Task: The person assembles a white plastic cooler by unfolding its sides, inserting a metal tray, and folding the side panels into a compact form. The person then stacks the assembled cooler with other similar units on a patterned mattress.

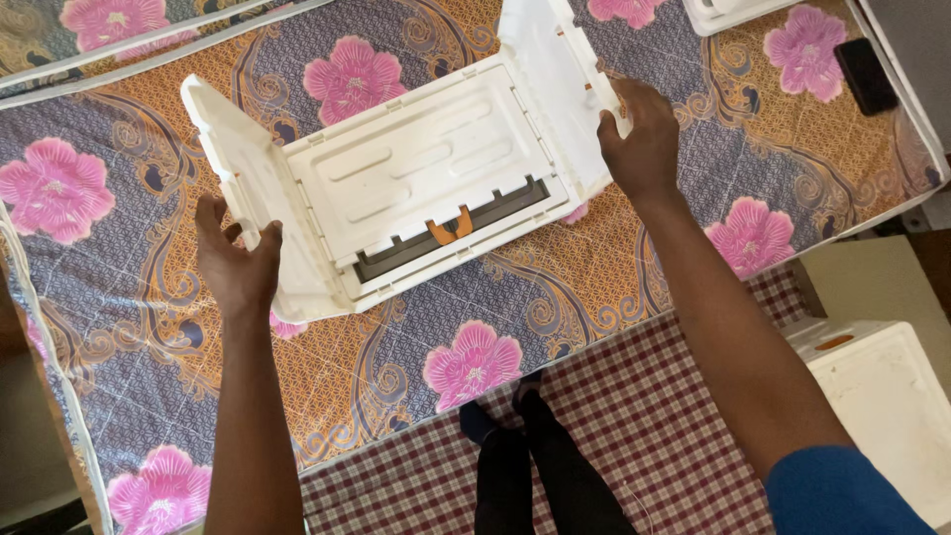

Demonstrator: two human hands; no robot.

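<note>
- At centre frame, a white plastic box (416, 188) lies on a bed covered with a floral sheet (129, 297), its two side flaps standing open.
- Left hand (236, 266), at left of centre, closes thumb and fingers on the lower edge of the left flap (253, 193), grasping it.
- Right hand (644, 144), at upper right of centre, curls its fingers over the edge of the right flap (555, 89), gripping it.
- Between the flaps, the box's ribbed white panel faces up; a dark slot runs along its near edge, with a small orange clip (451, 228) at the slot's middle.
- At upper right, a black phone (865, 74) lies flat on the sheet, near the bed's corner.
- At top edge, part of another white plastic piece (728, 12) shows.
- At lower right, a white foam block (882, 396) sits off the bed, beside a red-and-white checked cloth (644, 416).
- At bottom centre, the person's dark-clad legs (535, 466) stand against the bed's edge.
</note>
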